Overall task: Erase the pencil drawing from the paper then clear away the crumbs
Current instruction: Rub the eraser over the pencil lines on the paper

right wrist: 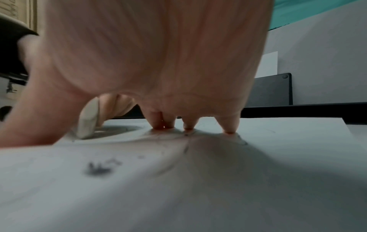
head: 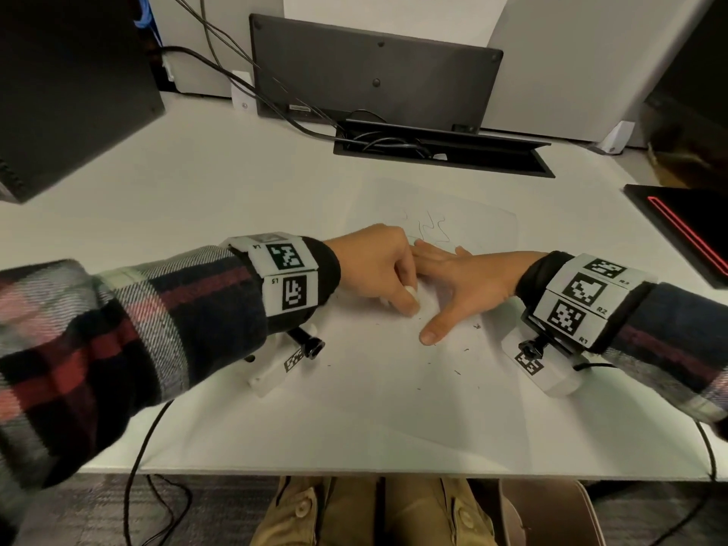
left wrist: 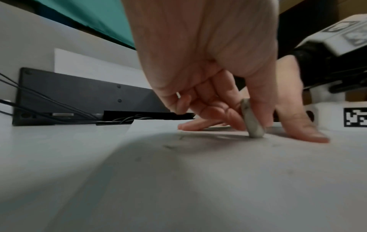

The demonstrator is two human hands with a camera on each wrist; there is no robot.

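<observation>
The left hand (head: pixel 374 266) pinches a worn white eraser (left wrist: pixel 252 119) between thumb and fingers, its lower edge pressed onto the paper (head: pixel 394 388) that lies on the white worktop (head: pixel 197 183); just right of it our right hand (head: pixel 461 281) lies flat with fingers spread, thumb out toward the eraser, holding the sheet down. Beyond the fingertips of both hands a faint pencil drawing (head: pixel 431 230) remains unerased, so we judge the erasing only partly done. Dark crumbs (head: pixel 457 372) are scattered on the paper nearer us and to the right, with a small clump (right wrist: pixel 99 168) close to the right wrist. The risks, as we read them: a hard stroke toward the free edge could buckle or tear the sheet, since in the right wrist view the paper already puckers under the pressing fingertips; the greyed eraser may smear graphite rather than lift it; the right palm or either sleeve could drag crumbs across the page and grind them in; and a careless sweep later might push crumbs toward the open cable hatch (head: pixel 441 151) at the far side of the worktop, well apart for now.
</observation>
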